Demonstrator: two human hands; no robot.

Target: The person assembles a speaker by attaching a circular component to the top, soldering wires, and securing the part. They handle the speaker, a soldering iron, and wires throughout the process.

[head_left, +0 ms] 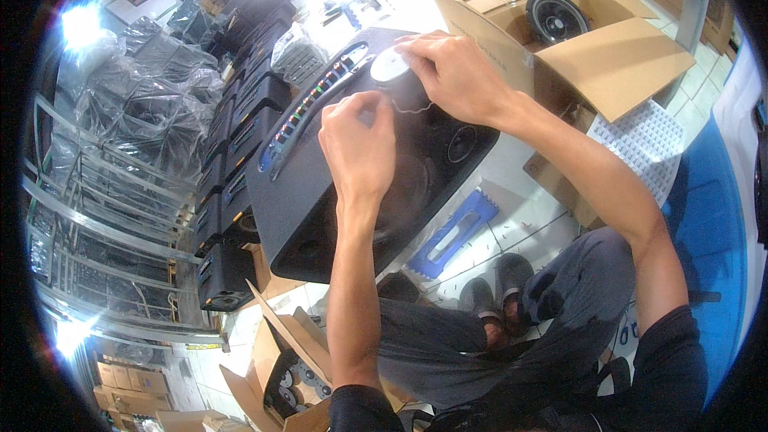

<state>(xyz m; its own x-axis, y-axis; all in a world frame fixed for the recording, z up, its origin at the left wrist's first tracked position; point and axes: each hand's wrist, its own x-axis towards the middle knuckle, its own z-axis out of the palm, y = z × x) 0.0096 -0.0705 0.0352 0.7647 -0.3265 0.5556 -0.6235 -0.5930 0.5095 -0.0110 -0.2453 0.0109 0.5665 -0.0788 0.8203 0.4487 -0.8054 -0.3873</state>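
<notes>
A large black speaker cabinet (320, 208) lies tilted in front of me, with a row of coloured knobs along its control panel (308, 100). My right hand (452, 72) rests on its upper end, fingers pinching the edge of a round white sticker (390, 66). My left hand (358, 144) is just below, fingers curled over the cabinet face and pinching what looks like a thin clear film. Whether the film is lifted off, I cannot tell.
An open cardboard box (576, 40) with a round black speaker driver (556, 18) stands at the upper right. Stacked black cabinets (232, 160) and plastic-wrapped goods (152, 88) fill the left. A blue stool (452, 232) and my shoes lie below. Open boxes (280, 360) sit at the lower left.
</notes>
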